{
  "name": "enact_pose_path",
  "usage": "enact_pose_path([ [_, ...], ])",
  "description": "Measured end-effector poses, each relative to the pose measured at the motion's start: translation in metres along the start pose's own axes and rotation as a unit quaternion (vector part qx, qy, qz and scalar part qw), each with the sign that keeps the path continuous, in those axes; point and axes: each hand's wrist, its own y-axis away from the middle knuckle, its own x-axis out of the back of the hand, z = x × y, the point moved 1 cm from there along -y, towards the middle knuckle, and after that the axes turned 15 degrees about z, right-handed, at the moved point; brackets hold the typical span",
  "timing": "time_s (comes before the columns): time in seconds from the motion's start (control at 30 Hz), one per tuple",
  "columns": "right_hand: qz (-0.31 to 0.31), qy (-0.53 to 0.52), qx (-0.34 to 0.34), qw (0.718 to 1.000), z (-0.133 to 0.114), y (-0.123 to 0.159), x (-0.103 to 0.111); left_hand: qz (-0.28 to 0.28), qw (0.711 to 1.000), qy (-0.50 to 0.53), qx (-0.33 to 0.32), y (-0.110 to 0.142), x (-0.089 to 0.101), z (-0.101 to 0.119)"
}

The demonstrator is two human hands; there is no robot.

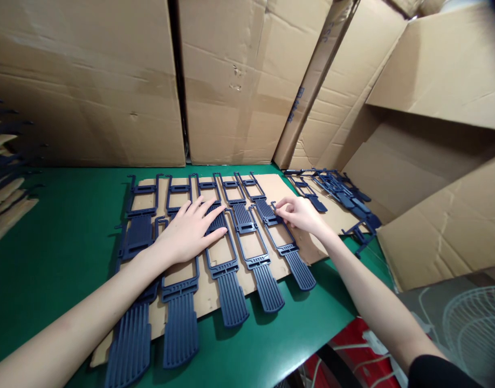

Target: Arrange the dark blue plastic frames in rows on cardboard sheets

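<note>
Several dark blue plastic frame parts (253, 245) lie side by side on a sheet of brown cardboard (209, 293) on the green table (65, 237). My left hand (191, 229) rests flat on the middle parts, fingers stretched out. My right hand (300, 214) pinches the upper part of the rightmost blue part (290, 250) in the row.
A loose pile of more blue parts (338, 191) lies at the right. Stacked cardboard sheets with parts (5, 188) sit at the left edge. Large cardboard boxes (231, 81) wall the back and right. A white fan grille (474, 328) stands below the table's right edge.
</note>
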Motion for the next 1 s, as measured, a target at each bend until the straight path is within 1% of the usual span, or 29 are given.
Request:
enact_pose_path([
  [0.3, 0.042, 0.045, 0.028, 0.998, 0.000, -0.002, 0.001, 0.003, 1.000, 0.003, -0.001, 0.000, -0.001, 0.000],
  [0.4, 0.043, 0.041, 0.036, 0.998, -0.001, -0.001, -0.001, 0.003, 1.000, 0.001, -0.002, 0.000, 0.000, 0.000],
  [0.5, 0.037, 0.031, 0.036, 0.998, -0.001, -0.002, -0.002, 0.002, 1.000, -0.001, -0.003, -0.001, 0.000, 0.000],
  [0.57, 0.059, 0.040, 0.026, 0.997, 0.003, -0.005, 0.001, 0.001, 1.000, -0.003, -0.004, -0.001, 0.000, 0.000],
  [0.63, 0.126, 0.070, 0.011, 0.989, 0.012, -0.010, 0.008, 0.001, 1.000, -0.005, -0.004, -0.001, 0.000, 0.000],
  [0.7, 0.208, 0.115, 0.004, 0.971, 0.025, -0.017, 0.018, 0.002, 1.000, -0.004, -0.004, -0.001, -0.001, 0.000],
  [0.73, 0.238, 0.145, -0.001, 0.960, 0.033, -0.021, 0.022, 0.003, 1.000, -0.003, -0.004, 0.000, -0.001, 0.000],
  [0.77, 0.254, 0.181, -0.012, 0.950, 0.042, -0.024, 0.026, 0.005, 1.000, -0.002, -0.004, 0.000, -0.001, 0.000],
  [0.8, 0.257, 0.219, -0.028, 0.941, 0.051, -0.026, 0.029, 0.007, 1.000, -0.001, -0.004, 0.000, -0.001, 0.000],
  [0.87, 0.229, 0.278, -0.074, 0.930, 0.068, -0.029, 0.031, 0.008, 1.000, -0.001, -0.005, 0.000, -0.002, 0.000],
  [0.93, 0.189, 0.292, -0.112, 0.931, 0.083, -0.031, 0.031, 0.009, 1.000, -0.003, -0.007, 0.000, -0.002, -0.001],
  [1.0, 0.170, 0.280, -0.124, 0.937, 0.093, -0.032, 0.029, 0.010, 1.000, -0.004, -0.007, 0.000, -0.002, -0.001],
])
